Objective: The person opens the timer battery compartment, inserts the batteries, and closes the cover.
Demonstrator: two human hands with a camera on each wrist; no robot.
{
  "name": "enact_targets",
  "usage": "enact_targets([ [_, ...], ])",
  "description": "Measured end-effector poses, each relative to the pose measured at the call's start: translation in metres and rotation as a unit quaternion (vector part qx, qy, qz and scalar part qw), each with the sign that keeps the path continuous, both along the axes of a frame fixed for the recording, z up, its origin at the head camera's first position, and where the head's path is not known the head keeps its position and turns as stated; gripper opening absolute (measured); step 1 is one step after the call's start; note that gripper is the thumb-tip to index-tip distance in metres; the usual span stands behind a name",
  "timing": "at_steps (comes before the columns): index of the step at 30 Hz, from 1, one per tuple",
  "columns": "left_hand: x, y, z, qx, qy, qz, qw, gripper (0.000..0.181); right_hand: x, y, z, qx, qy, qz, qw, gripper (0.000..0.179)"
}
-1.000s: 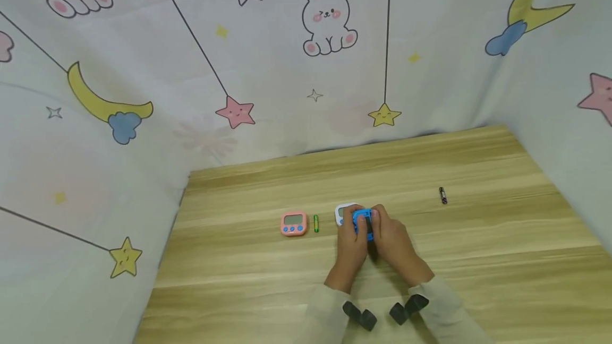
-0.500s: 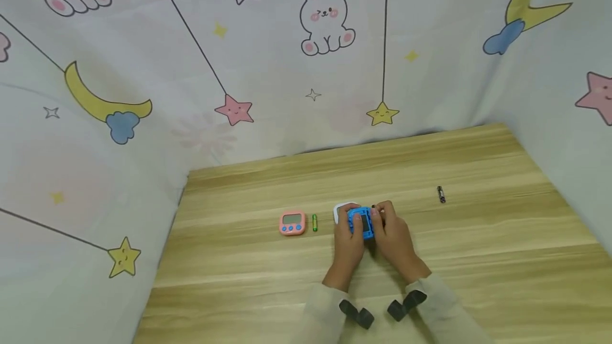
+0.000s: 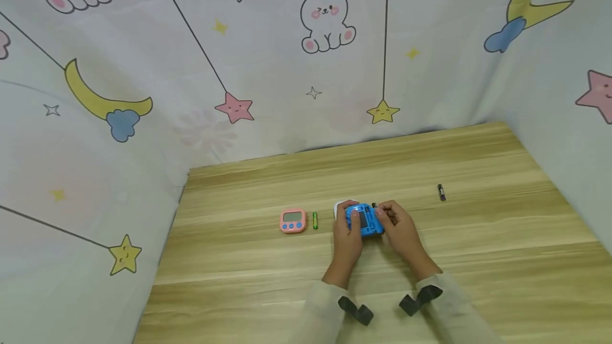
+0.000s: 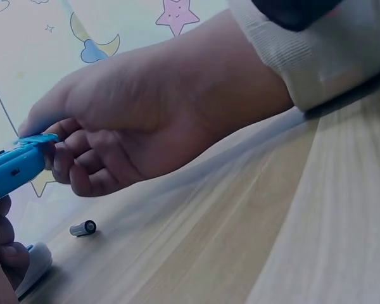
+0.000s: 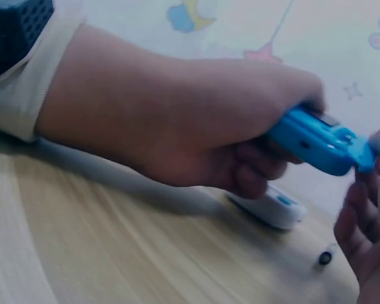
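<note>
We can read no words, brands or numbers anywhere. On the side of the blue device (image 4: pixel 16 170) we see a small dark mark in the left wrist view, but we cannot make it out. We find no digits we can read on the grey display of the pink device (image 3: pixel 292 221), and the wrappers of the green battery (image 3: pixel 315 221) and the dark battery (image 3: pixel 441 192) are too small for us to decipher.

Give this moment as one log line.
left grip: holds blue timer | right grip: pinches its flap | white timer: partly hidden | pink timer, green battery: on table, untouched
</note>
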State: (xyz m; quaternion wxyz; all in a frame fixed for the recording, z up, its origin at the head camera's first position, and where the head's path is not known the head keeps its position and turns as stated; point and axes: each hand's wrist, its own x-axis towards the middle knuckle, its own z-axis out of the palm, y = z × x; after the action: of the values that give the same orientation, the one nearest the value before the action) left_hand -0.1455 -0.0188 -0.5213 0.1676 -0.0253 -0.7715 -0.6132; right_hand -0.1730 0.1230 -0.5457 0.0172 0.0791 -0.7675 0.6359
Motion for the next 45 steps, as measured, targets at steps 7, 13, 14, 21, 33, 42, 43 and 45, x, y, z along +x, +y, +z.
enact_targets([
  [7,-0.002,0.002,-0.007,0.010,-0.015,0.011,0.9998,0.022,-0.005,0.024,0.001,-0.053,0.006,0.014,0.9985,0.019],
  [13,-0.009,0.000,-0.027,0.020,-0.025,0.008,0.9995,0.022,-0.008,0.050,-0.008,0.052,0.023,-0.018,0.9982,0.028],
  [14,-0.009,-0.001,-0.028,0.022,-0.027,0.005,0.9994,0.022,-0.008,0.054,-0.009,0.074,0.024,-0.024,0.9967,0.028],
  [21,-0.009,-0.002,-0.027,0.020,-0.035,-0.003,0.9992,0.023,-0.010,0.063,-0.010,0.154,0.044,-0.017,0.9870,0.024],
  [33,-0.008,-0.001,-0.028,0.015,-0.038,-0.008,0.9991,0.023,-0.011,0.062,-0.013,0.255,0.099,0.012,0.9617,0.030],
  [42,-0.010,0.000,-0.026,0.035,-0.029,-0.014,0.9989,0.023,-0.011,0.060,-0.013,0.271,0.124,0.008,0.9545,0.027],
  [43,-0.009,0.000,-0.026,0.036,-0.031,-0.015,0.9988,0.023,-0.011,0.060,-0.013,0.270,0.121,0.006,0.9552,0.027],
  [45,-0.008,0.000,-0.026,0.037,-0.038,-0.014,0.9985,0.023,-0.010,0.061,-0.014,0.261,0.112,-0.004,0.9589,0.026],
])
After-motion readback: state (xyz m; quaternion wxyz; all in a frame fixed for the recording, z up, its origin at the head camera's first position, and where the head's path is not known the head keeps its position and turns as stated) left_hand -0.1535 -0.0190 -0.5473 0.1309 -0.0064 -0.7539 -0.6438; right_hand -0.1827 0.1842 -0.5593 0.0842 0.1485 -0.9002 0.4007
